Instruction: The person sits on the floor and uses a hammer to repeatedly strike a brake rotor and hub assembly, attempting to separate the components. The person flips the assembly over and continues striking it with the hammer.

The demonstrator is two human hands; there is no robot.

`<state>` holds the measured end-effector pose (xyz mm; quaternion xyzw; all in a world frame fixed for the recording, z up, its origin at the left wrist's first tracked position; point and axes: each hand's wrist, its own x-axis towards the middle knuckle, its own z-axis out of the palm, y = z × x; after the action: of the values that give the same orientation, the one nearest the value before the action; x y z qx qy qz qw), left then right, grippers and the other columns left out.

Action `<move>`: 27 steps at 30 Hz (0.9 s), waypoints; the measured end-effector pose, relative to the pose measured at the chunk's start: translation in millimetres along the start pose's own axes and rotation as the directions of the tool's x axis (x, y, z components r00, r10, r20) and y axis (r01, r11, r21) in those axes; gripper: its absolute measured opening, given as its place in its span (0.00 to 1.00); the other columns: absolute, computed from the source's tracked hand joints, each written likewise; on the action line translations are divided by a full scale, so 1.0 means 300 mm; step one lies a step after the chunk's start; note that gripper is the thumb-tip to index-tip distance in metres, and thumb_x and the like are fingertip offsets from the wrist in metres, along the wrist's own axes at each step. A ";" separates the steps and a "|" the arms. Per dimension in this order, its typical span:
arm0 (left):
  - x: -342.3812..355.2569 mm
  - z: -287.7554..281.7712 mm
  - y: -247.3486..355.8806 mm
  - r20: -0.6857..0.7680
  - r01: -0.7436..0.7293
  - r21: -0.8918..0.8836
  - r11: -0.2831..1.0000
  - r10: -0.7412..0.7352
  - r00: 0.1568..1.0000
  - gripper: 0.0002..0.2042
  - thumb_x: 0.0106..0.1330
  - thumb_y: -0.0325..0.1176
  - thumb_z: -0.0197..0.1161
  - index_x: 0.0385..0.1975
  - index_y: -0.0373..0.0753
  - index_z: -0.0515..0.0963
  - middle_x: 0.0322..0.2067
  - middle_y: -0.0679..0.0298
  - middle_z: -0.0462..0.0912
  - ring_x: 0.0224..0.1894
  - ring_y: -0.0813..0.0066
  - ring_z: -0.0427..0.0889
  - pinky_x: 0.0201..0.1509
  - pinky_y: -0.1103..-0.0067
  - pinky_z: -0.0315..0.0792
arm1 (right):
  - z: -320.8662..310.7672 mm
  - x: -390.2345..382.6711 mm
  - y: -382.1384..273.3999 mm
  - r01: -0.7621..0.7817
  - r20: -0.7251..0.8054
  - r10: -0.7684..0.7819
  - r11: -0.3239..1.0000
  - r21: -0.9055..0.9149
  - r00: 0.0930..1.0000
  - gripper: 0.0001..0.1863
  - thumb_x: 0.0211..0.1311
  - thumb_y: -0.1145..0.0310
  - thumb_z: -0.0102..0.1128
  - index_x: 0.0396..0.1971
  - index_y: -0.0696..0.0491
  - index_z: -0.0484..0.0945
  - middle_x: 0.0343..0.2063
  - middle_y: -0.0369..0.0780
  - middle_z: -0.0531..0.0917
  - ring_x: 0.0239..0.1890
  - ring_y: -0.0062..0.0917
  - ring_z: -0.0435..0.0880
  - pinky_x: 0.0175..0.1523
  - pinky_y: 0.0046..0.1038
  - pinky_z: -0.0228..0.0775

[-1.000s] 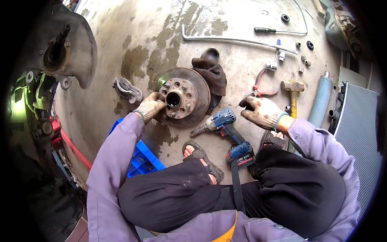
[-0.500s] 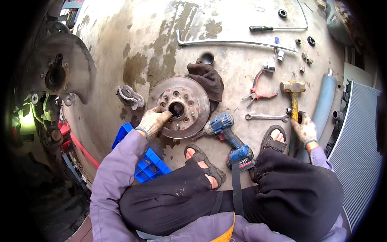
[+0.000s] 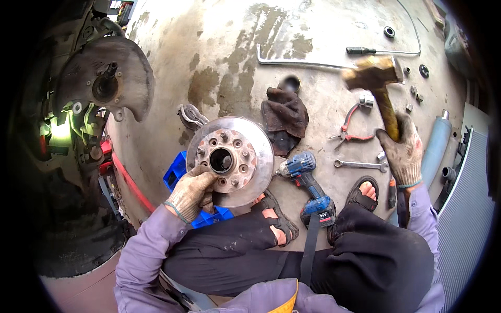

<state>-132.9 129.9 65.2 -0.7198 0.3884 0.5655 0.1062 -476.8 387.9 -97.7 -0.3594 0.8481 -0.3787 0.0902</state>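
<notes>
Hammer w/ worn brass-coloured head and wooden handle [image 3: 380, 88] is raised over the concrete floor [image 3: 219, 57], gripped at the handle's near end by the gloved right hand [image 3: 401, 151], fingers wrapped fully round it. Gloved left hand [image 3: 192, 193] holds the near-left edge of the round rusty steel brake disc w/ studded hub [image 3: 230, 159], fingers curled on its face; disc stands tilted at centre, just above a blue plastic crate [image 3: 180, 180]. Blue cordless impact driver [image 3: 305, 182] lies right of the disc, near a sandalled foot. Dark brown rag [image 3: 284, 117] lies just beyond. Red-handled pliers [image 3: 350, 128] and a steel spanner [image 3: 360, 165] lie between driver and hammer.
</notes>
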 end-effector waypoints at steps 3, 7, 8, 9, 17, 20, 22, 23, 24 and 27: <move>-0.029 -0.004 -0.019 0.036 -0.003 -0.100 0.995 0.007 0.999 0.07 0.72 0.38 0.62 0.46 0.47 0.75 0.23 0.72 0.69 0.14 0.83 0.61 0.17 0.78 0.57 | 0.049 0.104 -0.218 -0.374 0.601 0.107 0.863 0.340 0.792 0.16 0.62 0.67 0.70 0.46 0.58 0.81 0.28 0.41 0.85 0.28 0.25 0.84 0.34 0.30 0.77; -0.068 0.043 0.007 0.043 -0.027 -0.152 0.988 0.034 0.998 0.06 0.72 0.37 0.61 0.44 0.46 0.75 0.23 0.71 0.69 0.13 0.82 0.60 0.15 0.78 0.55 | 0.119 0.039 -0.296 -0.354 0.847 0.119 0.931 0.086 0.518 0.22 0.66 0.53 0.67 0.50 0.55 0.84 0.30 0.49 0.86 0.35 0.36 0.89 0.43 0.37 0.81; -0.073 0.049 0.010 0.059 -0.038 -0.146 0.989 0.047 0.997 0.06 0.72 0.37 0.61 0.43 0.45 0.75 0.22 0.71 0.68 0.13 0.82 0.60 0.15 0.78 0.55 | 0.158 0.025 -0.275 -0.388 0.914 0.128 0.921 0.034 0.385 0.24 0.66 0.51 0.66 0.50 0.56 0.83 0.29 0.49 0.86 0.33 0.36 0.89 0.42 0.37 0.81; -0.071 0.054 0.012 0.073 -0.052 -0.140 0.989 0.063 0.995 0.07 0.72 0.37 0.61 0.42 0.45 0.75 0.22 0.71 0.68 0.13 0.82 0.60 0.15 0.77 0.55 | 0.194 0.027 -0.276 -0.412 0.960 0.133 0.911 -0.020 0.247 0.26 0.66 0.49 0.65 0.50 0.57 0.83 0.27 0.49 0.86 0.32 0.36 0.89 0.42 0.37 0.81; -0.028 0.015 -0.052 -0.002 0.049 -0.251 0.967 -0.052 0.999 0.04 0.72 0.36 0.57 0.37 0.46 0.72 0.22 0.71 0.67 0.13 0.84 0.59 0.15 0.78 0.55 | -0.001 0.133 -0.384 -0.534 0.635 0.117 0.667 0.520 0.764 0.09 0.67 0.66 0.64 0.30 0.55 0.79 0.16 0.34 0.77 0.17 0.19 0.77 0.22 0.25 0.66; -0.065 0.075 -0.003 -0.017 0.018 -0.236 0.972 -0.022 1.000 0.05 0.73 0.39 0.57 0.37 0.47 0.73 0.19 0.76 0.62 0.14 0.85 0.56 0.17 0.81 0.51 | 0.132 -0.015 -0.247 -0.324 0.584 0.021 0.847 0.421 0.812 0.10 0.66 0.65 0.66 0.28 0.53 0.80 0.18 0.38 0.79 0.21 0.20 0.77 0.28 0.31 0.70; -0.074 0.086 0.028 0.044 0.021 -0.267 0.964 -0.009 0.999 0.06 0.72 0.39 0.58 0.39 0.46 0.73 0.21 0.72 0.66 0.13 0.83 0.58 0.16 0.79 0.53 | 0.211 -0.024 -0.225 -0.464 0.948 0.256 0.874 -0.144 0.187 0.17 0.68 0.58 0.65 0.39 0.59 0.82 0.29 0.43 0.86 0.30 0.27 0.86 0.35 0.34 0.79; -0.069 0.089 0.061 0.082 0.007 -0.278 0.961 0.016 0.997 0.06 0.72 0.39 0.58 0.40 0.45 0.73 0.22 0.71 0.67 0.13 0.82 0.59 0.16 0.79 0.55 | 0.272 -0.087 -0.137 -0.675 0.976 0.195 0.733 -0.078 0.099 0.19 0.68 0.55 0.65 0.38 0.59 0.83 0.28 0.45 0.86 0.27 0.27 0.86 0.31 0.35 0.78; -0.107 0.127 0.056 0.059 -0.027 -0.220 0.975 0.041 0.997 0.07 0.72 0.40 0.59 0.40 0.46 0.73 0.23 0.72 0.67 0.14 0.82 0.59 0.17 0.79 0.53 | 0.283 -0.086 -0.127 -0.515 0.928 0.155 0.856 0.045 0.340 0.20 0.68 0.54 0.64 0.38 0.59 0.83 0.25 0.44 0.85 0.24 0.27 0.84 0.28 0.35 0.77; 0.005 0.067 0.069 -0.025 -0.017 -0.274 0.962 0.011 1.000 0.09 0.74 0.42 0.57 0.30 0.50 0.72 0.18 0.77 0.61 0.13 0.86 0.55 0.18 0.82 0.50 | 0.239 0.088 -0.115 -0.650 0.844 0.262 0.749 0.128 0.468 0.19 0.67 0.54 0.65 0.36 0.59 0.82 0.17 0.40 0.77 0.15 0.24 0.78 0.23 0.32 0.74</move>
<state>-161.6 127.2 62.9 -0.7312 0.3127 0.6063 -0.0027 -446.7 312.9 -120.1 -0.2084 0.6772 -0.3208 0.6285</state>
